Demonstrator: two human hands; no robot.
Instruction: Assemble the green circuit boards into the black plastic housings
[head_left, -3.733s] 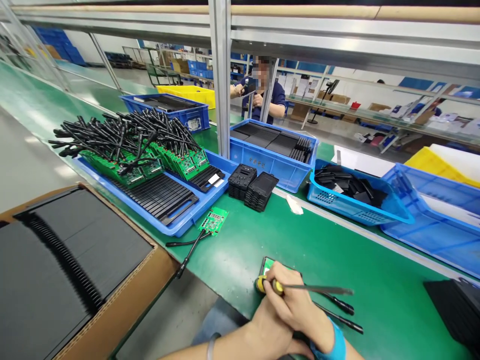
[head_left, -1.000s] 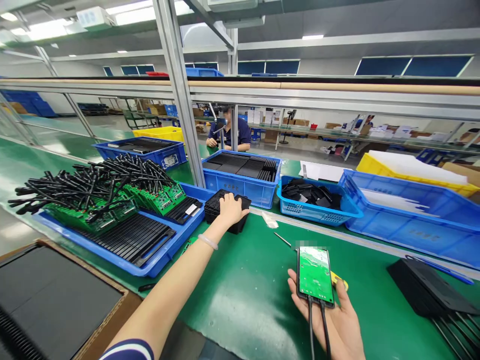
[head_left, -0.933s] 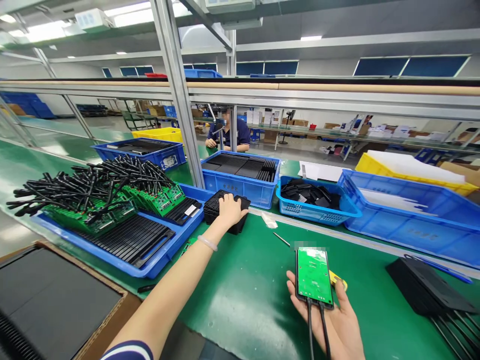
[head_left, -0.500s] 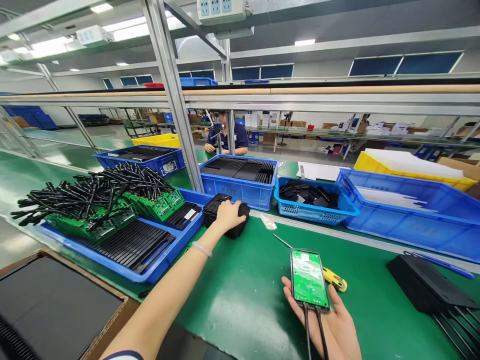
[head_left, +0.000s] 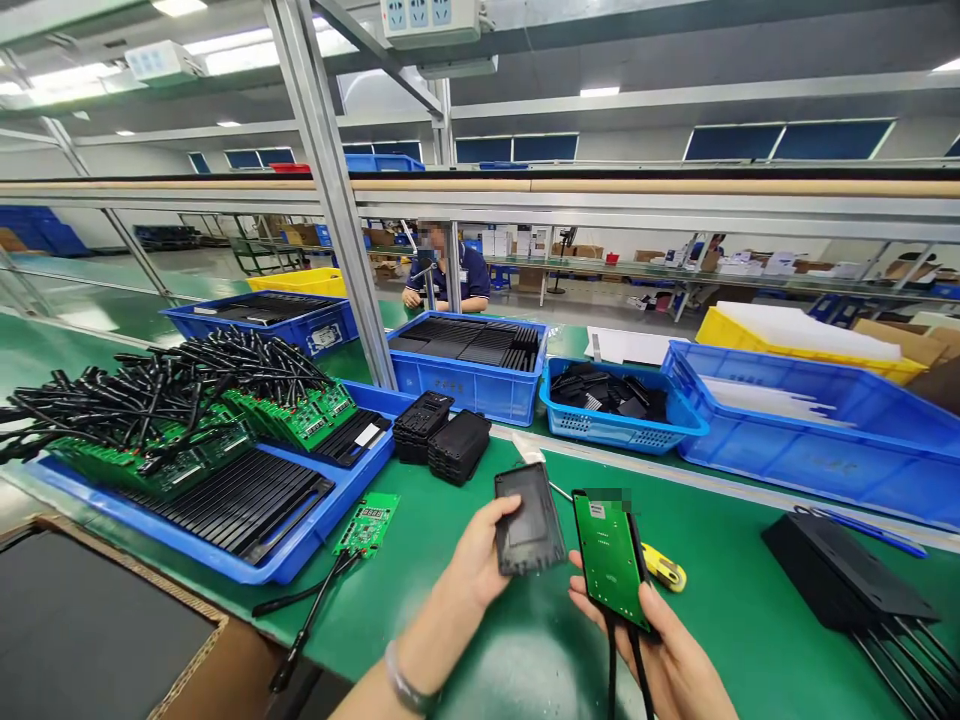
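Observation:
Between the thumb and fingers of my left hand [head_left: 480, 550] is a black plastic cover [head_left: 529, 522], its hollow inner side facing me. My right hand [head_left: 660, 640] holds a green circuit board in a black case [head_left: 611, 560], tilted, with two black cables [head_left: 624, 660] hanging from its lower end. The cover and the case are close together but apart. Two stacks of black covers [head_left: 459, 447] stand on the green table behind my left hand. A loose circuit board with cables [head_left: 367, 522] lies left of my left arm.
A blue tray [head_left: 277, 570] with boards and black panels sits at left. Blue bins [head_left: 465, 390] and a light-blue basket [head_left: 622, 430] line the back. A yellow cutter [head_left: 664, 568] and stacked black cased units [head_left: 847, 570] lie at right. A person [head_left: 450, 270] sits beyond.
My left hand has come from the stacks toward me with a black cover. My right hand has tilted the cased board, and its fingers now close around the edges.

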